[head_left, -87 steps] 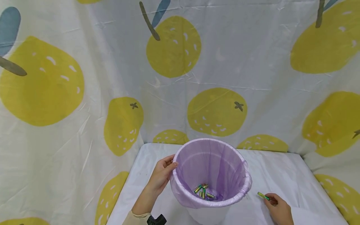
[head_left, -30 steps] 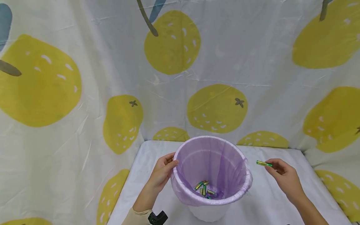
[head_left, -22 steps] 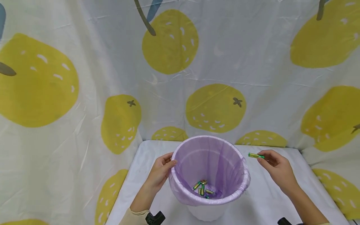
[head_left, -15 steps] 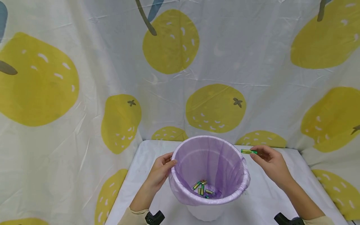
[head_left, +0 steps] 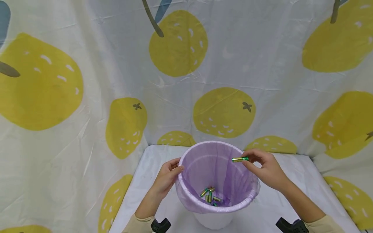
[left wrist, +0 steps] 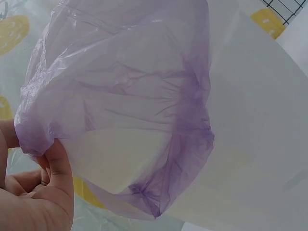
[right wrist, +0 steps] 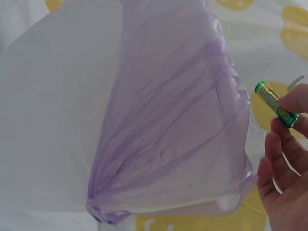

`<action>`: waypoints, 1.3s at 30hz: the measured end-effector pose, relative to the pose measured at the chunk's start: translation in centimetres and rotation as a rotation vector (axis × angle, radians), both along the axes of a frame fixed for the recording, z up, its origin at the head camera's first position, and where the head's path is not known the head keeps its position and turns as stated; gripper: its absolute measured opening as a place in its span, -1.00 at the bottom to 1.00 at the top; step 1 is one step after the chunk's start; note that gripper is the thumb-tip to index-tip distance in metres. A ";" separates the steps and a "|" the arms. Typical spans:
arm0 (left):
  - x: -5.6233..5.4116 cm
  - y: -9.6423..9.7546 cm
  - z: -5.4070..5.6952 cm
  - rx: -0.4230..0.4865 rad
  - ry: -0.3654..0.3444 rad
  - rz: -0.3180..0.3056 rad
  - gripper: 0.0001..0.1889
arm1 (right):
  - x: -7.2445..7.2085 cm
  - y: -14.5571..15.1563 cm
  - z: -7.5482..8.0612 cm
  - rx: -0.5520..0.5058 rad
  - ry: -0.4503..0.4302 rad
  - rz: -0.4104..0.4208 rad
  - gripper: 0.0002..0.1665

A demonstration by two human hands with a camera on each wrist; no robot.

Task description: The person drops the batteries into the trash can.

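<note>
A white trash can point(head_left: 214, 220) lined with a purple plastic bag point(head_left: 217, 209) stands on the white-covered table. My left hand point(head_left: 166, 179) grips its left rim, thumb over the edge and fingers outside, pinching the bag in the left wrist view. Between thumb and fingertips my right hand point(head_left: 268, 170) pinches a green and gold battery point(head_left: 240, 159), held level over the right part of the opening. The right wrist view shows the same battery point(right wrist: 276, 104) beside the bag's outer folds. Several similar batteries point(head_left: 210, 197) lie at the bottom of the bag.
White cloth covers the table point(head_left: 294, 184) around the can. A curtain printed with yellow fruit point(head_left: 224, 112) hangs behind and at both sides. Black wrist cameras point(head_left: 161, 225) sit at both sleeves.
My right hand has lifted the battery from low at the table's right, then carried it left over the can's opening. The left hand has kept its grip on the rim.
</note>
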State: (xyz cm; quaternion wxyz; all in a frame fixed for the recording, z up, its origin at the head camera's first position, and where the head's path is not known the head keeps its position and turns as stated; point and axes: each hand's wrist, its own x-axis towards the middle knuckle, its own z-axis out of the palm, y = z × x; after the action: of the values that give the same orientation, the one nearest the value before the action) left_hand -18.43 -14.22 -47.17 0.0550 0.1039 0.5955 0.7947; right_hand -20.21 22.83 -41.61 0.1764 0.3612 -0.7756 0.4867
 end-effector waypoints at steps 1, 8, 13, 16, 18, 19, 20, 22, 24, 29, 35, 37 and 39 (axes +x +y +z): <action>0.0 0.0 0.0 -0.001 0.000 0.000 -0.51 | 0.1 -0.2 0.1 0.003 0.006 0.014 -0.60; 0.1 0.1 0.0 -0.003 -0.004 0.001 -0.50 | 0.5 -0.7 0.8 0.036 0.029 0.086 -0.65; 0.0 0.2 -0.1 0.004 -0.008 0.002 -0.50 | 0.7 -0.4 1.0 0.074 0.023 0.136 -0.49; 0.0 0.2 0.0 -0.004 -0.012 0.020 -0.50 | 0.7 -0.1 1.1 0.073 0.025 0.135 -0.46; 0.0 0.3 0.1 -0.026 -0.011 0.039 -0.49 | 0.6 0.0 1.1 0.065 0.021 0.135 -0.46; 0.0 0.4 0.2 -0.047 -0.006 0.052 -0.49 | 0.7 0.1 1.1 0.062 0.017 0.138 -0.46; 0.0 0.4 0.2 -0.069 -0.001 0.064 -0.49 | 0.7 0.2 1.1 0.060 0.012 0.141 -0.47; 0.0 0.4 0.4 -0.119 0.009 0.092 -0.49 | 0.8 0.2 1.1 0.059 0.004 0.145 -0.48; 0.0 0.4 0.6 -0.179 0.023 0.119 -0.49 | 0.8 0.3 1.0 0.059 -0.004 0.145 -0.50; -0.1 0.1 1.1 -0.299 0.033 0.166 -0.45 | 0.9 0.7 0.9 0.056 -0.016 0.130 -0.59; 0.3 -0.6 1.7 -0.419 0.043 0.218 -0.40 | 0.8 1.3 0.4 0.048 0.027 0.100 -0.54; 0.4 -1.0 1.7 -0.440 0.052 0.239 -0.41 | 0.9 1.6 0.3 0.045 0.044 0.079 -0.51; 0.5 -1.4 1.7 -0.455 0.062 0.273 -0.47 | 0.9 1.9 0.3 0.043 0.048 0.057 -0.51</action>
State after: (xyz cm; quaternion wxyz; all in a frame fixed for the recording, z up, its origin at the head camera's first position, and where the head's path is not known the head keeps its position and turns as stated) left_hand -17.96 -15.60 -45.43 -0.0490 0.0321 0.7689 0.6367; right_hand -19.29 24.70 -41.36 0.1734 0.3986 -0.7707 0.4660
